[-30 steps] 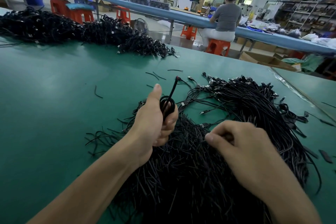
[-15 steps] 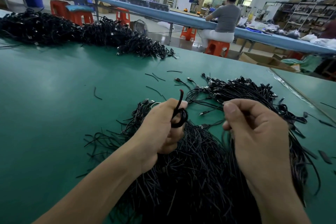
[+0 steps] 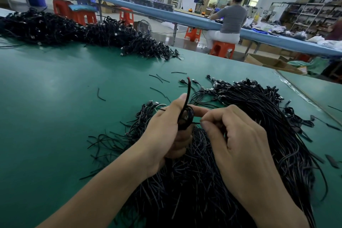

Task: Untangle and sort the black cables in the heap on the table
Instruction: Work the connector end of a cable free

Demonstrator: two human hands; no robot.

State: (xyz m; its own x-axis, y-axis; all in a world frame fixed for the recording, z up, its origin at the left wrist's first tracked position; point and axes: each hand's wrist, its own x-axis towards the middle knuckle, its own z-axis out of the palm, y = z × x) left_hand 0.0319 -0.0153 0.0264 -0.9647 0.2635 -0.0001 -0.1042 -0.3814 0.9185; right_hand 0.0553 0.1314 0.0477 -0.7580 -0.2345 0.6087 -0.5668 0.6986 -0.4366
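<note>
Black cable heap (image 3: 268,127) sprawls on the table (image 3: 55,116), one coiled cable (image 3: 186,118) apparently lifted

The right grip (image 3: 235,142) covered the forefinger tip of the left grip (image 3: 164,131) and the edge of the coiled cable (image 3: 186,119). Whether its thumb pinched the thin strand (image 3: 196,122) could not be told. The forearms (image 3: 111,181) hid the near part of the heap (image 3: 268,126), which the bottom edge cut off. The far heap (image 3: 55,27) ran past the left edge. Items on the shelves (image 3: 312,15) were too small to name
</note>
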